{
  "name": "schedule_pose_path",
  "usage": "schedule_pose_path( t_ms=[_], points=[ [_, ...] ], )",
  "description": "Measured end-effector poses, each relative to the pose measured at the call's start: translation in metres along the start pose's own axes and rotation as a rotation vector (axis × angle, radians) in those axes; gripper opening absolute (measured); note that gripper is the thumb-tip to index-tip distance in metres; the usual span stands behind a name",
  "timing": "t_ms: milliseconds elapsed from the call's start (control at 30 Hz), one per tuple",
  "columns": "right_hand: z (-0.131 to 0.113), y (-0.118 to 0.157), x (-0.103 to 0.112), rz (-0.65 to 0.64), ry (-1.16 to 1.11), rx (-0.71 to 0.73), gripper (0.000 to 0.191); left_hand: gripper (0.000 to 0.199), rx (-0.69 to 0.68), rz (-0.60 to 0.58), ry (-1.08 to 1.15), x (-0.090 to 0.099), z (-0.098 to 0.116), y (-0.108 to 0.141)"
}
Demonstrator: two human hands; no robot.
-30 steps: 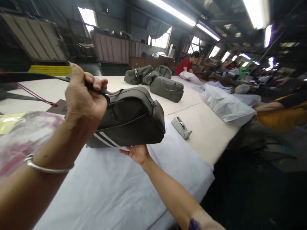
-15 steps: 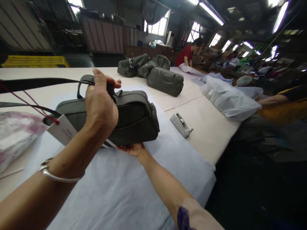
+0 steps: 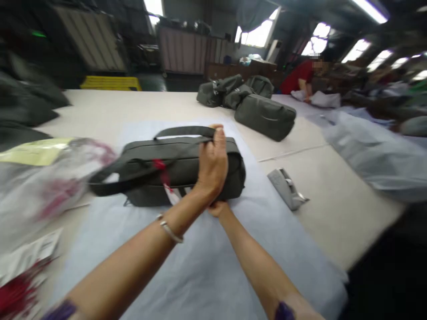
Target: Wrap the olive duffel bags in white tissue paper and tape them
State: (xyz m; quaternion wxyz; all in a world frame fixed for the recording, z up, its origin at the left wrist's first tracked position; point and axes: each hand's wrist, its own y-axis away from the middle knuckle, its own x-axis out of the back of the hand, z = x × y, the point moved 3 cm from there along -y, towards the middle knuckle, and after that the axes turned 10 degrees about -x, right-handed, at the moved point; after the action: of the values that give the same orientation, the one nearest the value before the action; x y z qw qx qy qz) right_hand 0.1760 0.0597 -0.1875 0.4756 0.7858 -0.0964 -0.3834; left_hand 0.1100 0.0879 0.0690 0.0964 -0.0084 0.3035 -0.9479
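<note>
A dark grey-green duffel bag (image 3: pixel 183 175) lies on a pale sheet (image 3: pixel 187 271) in front of me. My left hand (image 3: pixel 213 164) is closed around the strap (image 3: pixel 187 130) at the bag's upper right. From there a loose length of webbing hangs down and loops to the left. My right hand (image 3: pixel 219 208) grips the bag's lower front edge from below; its fingers are mostly hidden beneath the bag. A white tag (image 3: pixel 172 194) on a red cord dangles by my left forearm, blurred.
A tape dispenser (image 3: pixel 287 189) stands to the right. Several similar bags (image 3: pixel 265 116) sit farther back. Clear plastic packaging (image 3: pixel 66 178) and red-corded tags (image 3: pixel 31 262) lie at left. White plastic sheeting (image 3: pixel 373 155) covers the right edge. A person in red (image 3: pixel 296 78) works beyond.
My view has swung left. The bag is turned so its top and striped front show more, and it sits lower on the sheet. The strap and tag have swung across its front.
</note>
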Motion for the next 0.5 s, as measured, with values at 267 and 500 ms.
schedule_pose_path(
  t_ms=[267, 500],
  points=[
    [0.034, 0.03, 0.117, 0.088, 0.305, 0.112, 0.034, 0.049, 0.388, -0.634, 0.125, 0.07, -0.04, 0.093],
    [-0.03, 0.077, 0.19, 0.495, 0.407, 0.619, 0.059, 0.044, 0.923, -0.977, 0.743, 0.215, -0.037, 0.17]
  ],
)
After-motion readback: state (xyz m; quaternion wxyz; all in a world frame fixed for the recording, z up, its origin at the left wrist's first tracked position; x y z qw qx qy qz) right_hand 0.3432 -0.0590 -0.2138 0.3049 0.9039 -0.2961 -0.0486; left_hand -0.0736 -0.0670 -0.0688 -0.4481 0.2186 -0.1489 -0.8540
